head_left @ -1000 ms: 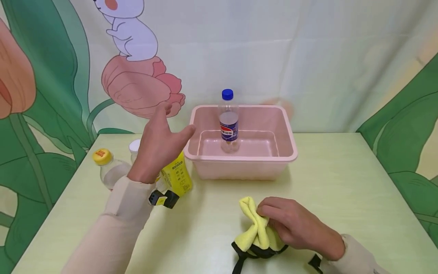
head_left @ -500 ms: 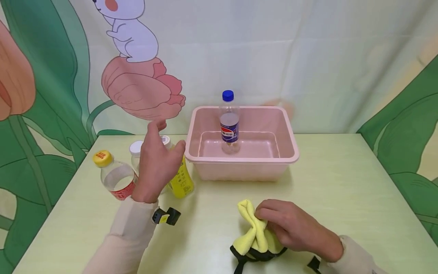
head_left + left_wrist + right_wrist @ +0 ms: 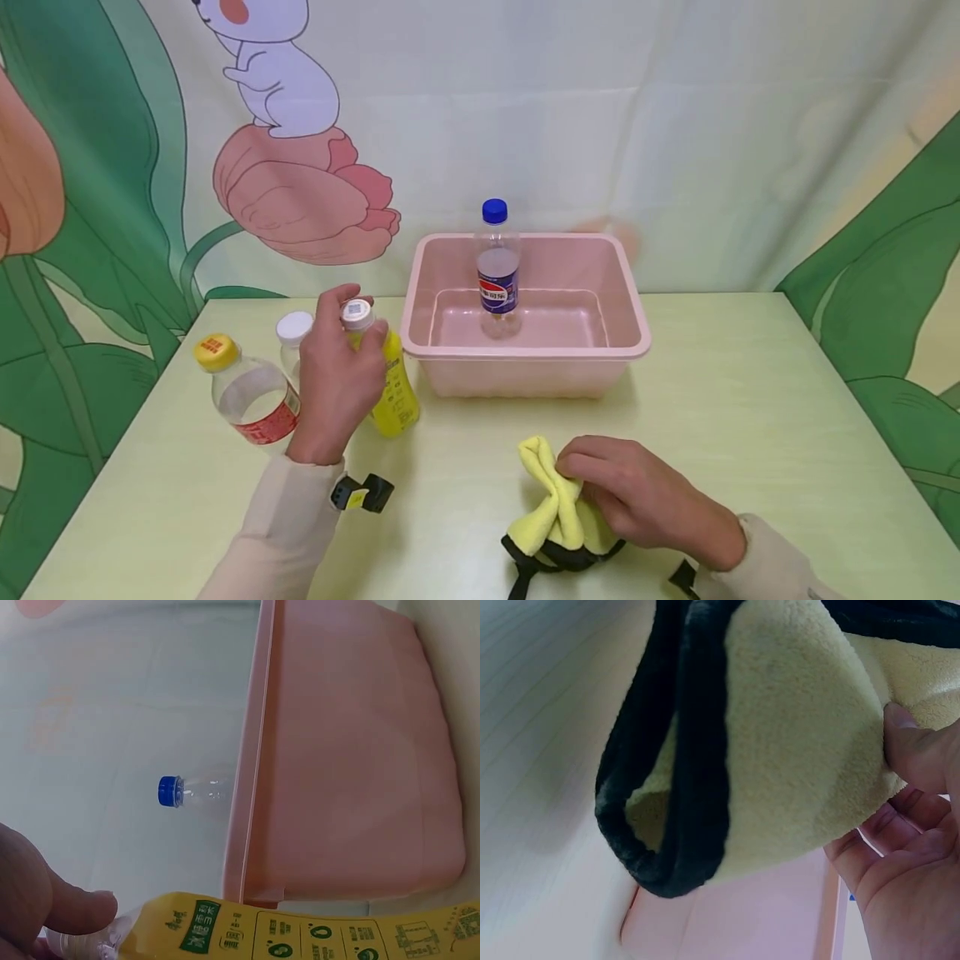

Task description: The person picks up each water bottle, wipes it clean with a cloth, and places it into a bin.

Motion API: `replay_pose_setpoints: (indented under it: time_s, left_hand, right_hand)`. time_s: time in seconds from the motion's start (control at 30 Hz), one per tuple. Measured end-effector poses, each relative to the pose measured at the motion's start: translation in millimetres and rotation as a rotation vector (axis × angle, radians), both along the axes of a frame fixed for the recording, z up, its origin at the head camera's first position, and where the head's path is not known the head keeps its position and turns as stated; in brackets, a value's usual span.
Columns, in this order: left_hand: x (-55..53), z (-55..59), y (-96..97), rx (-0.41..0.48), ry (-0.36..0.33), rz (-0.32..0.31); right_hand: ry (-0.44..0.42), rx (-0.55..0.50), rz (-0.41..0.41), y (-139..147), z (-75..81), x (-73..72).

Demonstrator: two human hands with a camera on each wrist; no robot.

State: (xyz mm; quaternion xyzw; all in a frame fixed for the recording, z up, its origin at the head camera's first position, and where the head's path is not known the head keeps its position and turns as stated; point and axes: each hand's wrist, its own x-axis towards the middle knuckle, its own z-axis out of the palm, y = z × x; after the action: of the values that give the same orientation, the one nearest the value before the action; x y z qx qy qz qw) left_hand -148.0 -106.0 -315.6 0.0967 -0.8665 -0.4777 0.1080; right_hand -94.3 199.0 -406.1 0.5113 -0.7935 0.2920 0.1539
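Note:
My left hand (image 3: 341,383) is at the neck of a yellow bottle (image 3: 396,396) with a white cap (image 3: 357,312); thumb and fingers lie on either side of the neck. In the left wrist view the thumb (image 3: 79,909) lies against the clear neck, and the yellow label (image 3: 247,930) runs rightward. My right hand (image 3: 652,492) pinches a bunched yellow cloth (image 3: 558,508) with black edging and a black strap, low over the table. The right wrist view shows the thumb (image 3: 915,754) pressing into the folded cloth (image 3: 802,735).
A pink basin (image 3: 525,375) stands at the back of the table, with a blue-capped Pepsi bottle (image 3: 498,287) upright inside. Left of my left hand are a yellow-capped bottle (image 3: 255,400) with a red label and a white-capped bottle (image 3: 292,333), partly hidden. A printed curtain (image 3: 720,167) hangs behind.
My left hand has come down and back from above the bottles, and its fingers have closed in at the yellow bottle's neck. The right hand and cloth have hardly moved.

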Motion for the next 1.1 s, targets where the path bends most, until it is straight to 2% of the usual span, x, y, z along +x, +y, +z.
replay_pose_setpoints:
  time_s: [0.3,0.6,0.77,0.83,1.1]
  left_hand:
    - [2.7,-1.5,-3.5,0.011,0.026,-0.008]
    - [7.1,-2.3,-6.8,0.015,0.081,-0.089]
    - [10.9,0.4,-7.0,-0.002,0.082,-0.135]
    - [12.9,1.4,-7.0,0.001,0.091,-0.175]
    - [16.7,1.2,-2.5,0.090,0.152,-0.405]
  right_hand:
    - [0.015,-0.018,0.007,0.7,1.5,-0.1]
    - [-0.008,0.014,-0.036,3.8,2.8,2.3]
    - [-0.014,0.020,-0.048,4.2,4.7,2.3]
    - [-0.014,0.020,-0.047,4.0,5.2,2.4]
    - [0.014,-0.002,-0.045,4.6,6.9,0.8]
